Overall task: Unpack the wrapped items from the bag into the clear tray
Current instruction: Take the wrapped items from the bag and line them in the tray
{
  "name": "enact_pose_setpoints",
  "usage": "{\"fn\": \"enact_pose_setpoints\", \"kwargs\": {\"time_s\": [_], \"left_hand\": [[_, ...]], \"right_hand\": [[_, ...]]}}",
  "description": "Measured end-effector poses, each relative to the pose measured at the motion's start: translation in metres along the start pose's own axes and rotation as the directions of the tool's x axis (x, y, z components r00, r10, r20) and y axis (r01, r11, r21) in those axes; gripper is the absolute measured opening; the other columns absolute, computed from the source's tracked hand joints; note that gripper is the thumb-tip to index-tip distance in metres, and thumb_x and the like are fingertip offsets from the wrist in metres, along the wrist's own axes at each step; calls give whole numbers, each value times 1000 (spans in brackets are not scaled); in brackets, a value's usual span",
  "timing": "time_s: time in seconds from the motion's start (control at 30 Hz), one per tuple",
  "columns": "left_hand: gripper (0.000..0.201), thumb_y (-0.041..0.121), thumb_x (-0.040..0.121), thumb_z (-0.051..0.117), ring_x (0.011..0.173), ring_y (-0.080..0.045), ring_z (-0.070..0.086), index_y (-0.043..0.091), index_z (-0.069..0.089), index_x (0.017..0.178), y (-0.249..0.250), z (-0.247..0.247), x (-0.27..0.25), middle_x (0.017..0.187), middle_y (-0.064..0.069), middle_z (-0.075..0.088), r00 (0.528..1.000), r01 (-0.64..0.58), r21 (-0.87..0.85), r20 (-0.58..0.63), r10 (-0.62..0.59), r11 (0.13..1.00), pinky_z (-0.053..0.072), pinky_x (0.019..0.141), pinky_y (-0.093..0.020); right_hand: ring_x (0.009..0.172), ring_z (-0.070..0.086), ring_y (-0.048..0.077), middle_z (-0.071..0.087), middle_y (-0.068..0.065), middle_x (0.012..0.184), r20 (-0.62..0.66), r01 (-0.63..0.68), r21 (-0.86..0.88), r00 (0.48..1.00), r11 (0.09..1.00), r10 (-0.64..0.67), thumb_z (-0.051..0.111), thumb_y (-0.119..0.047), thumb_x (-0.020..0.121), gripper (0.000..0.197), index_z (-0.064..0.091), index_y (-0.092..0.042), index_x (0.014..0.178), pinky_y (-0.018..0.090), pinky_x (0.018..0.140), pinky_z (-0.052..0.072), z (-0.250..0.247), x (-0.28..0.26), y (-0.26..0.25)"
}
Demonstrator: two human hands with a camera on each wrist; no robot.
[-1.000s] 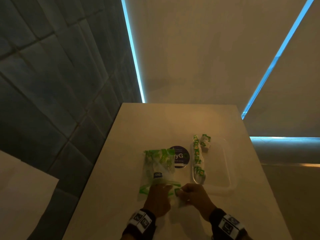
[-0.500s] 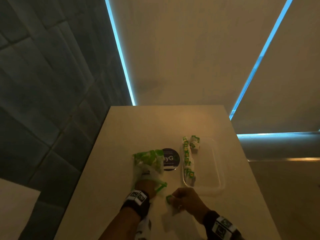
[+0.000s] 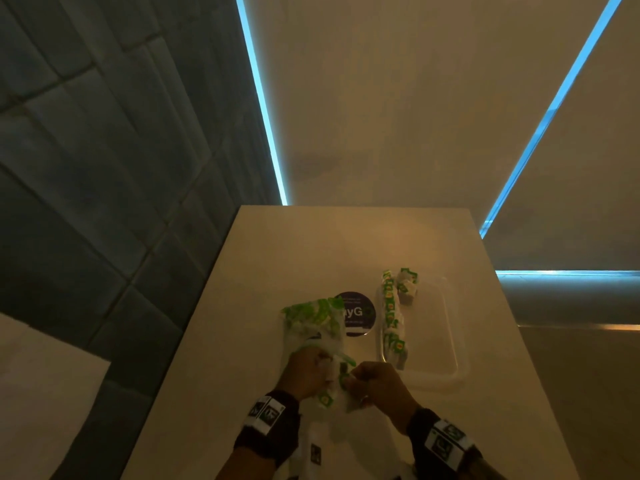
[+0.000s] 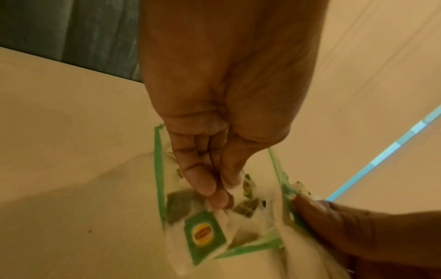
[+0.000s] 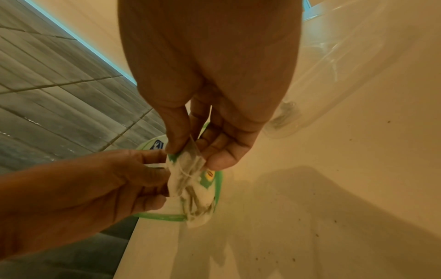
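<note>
A clear zip bag [image 3: 311, 320] with green print lies on the table left of the clear tray [image 3: 440, 372]. My left hand [image 3: 320, 363] is at the bag's mouth and pinches white wrapped tea bags [image 4: 205, 232] with green labels between thumb and fingers [image 4: 203, 186]. My right hand [image 3: 349, 377] pinches the bag's green zip rim [image 4: 290, 211] on the right side of the mouth, as the right wrist view [image 5: 190, 151] also shows. A row of wrapped tea bags [image 3: 391, 317] lies along the tray's left side.
A round black sticker [image 3: 358, 315] sits on the beige table [image 3: 277, 258] between bag and tray. Dark tiled wall runs along the left; the table's left edge is near the bag. The tray's right half [image 3: 433, 323] holds nothing.
My left hand was reaching deep into the bag; it has drawn back to the mouth with tea bags pinched. The right hand has kept its hold on the rim.
</note>
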State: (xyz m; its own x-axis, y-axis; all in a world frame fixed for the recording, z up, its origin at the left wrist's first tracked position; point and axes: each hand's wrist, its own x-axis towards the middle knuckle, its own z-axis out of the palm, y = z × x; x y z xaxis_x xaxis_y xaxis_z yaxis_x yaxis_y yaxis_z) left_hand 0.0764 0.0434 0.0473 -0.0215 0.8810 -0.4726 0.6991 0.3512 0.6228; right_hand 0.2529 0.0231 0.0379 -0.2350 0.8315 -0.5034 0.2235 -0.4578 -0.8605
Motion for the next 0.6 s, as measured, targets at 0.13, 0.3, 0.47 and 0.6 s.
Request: {"fn": "enact_pose_setpoints", "kwargs": {"time_s": [0.13,0.3,0.47,0.6], "left_hand": [[15,13,81,64,89,-16,63,12,69,95,-5,-6,-13,97,-4,69,993,14,-55,-119,-21,998,52,72,-25],[11,25,78,72,74,-6,62,16,69,73,-14,-8,-25,72,13,65,979,-43,-174,-205,7,984,42,55,-9],[20,26,73,79,64,-11,57,18,64,64,-12,-13,-33,67,6,63,991,-32,-472,-132,-35,881,47,64,-27],[33,7,83,66,56,-14,54,20,56,54,5,-14,-45,75,-9,70,983,-129,-599,-183,21,790,44,51,-24]], "right_hand": [[66,65,22,68,11,71,-31,-1,37,1000,999,2,73,-18,85,17,69,-2,81,34,62,55,-1,2,2],[68,65,22,69,13,75,-2,32,81,999,996,-32,72,-17,86,18,69,1,85,33,62,54,-3,-1,-2],[72,68,29,69,18,77,81,86,225,991,971,-107,73,-10,83,20,66,9,86,39,69,57,-1,-12,-18],[75,67,37,66,30,82,149,120,287,974,950,-168,73,-9,81,24,65,13,87,45,74,58,10,-16,-28]]}}
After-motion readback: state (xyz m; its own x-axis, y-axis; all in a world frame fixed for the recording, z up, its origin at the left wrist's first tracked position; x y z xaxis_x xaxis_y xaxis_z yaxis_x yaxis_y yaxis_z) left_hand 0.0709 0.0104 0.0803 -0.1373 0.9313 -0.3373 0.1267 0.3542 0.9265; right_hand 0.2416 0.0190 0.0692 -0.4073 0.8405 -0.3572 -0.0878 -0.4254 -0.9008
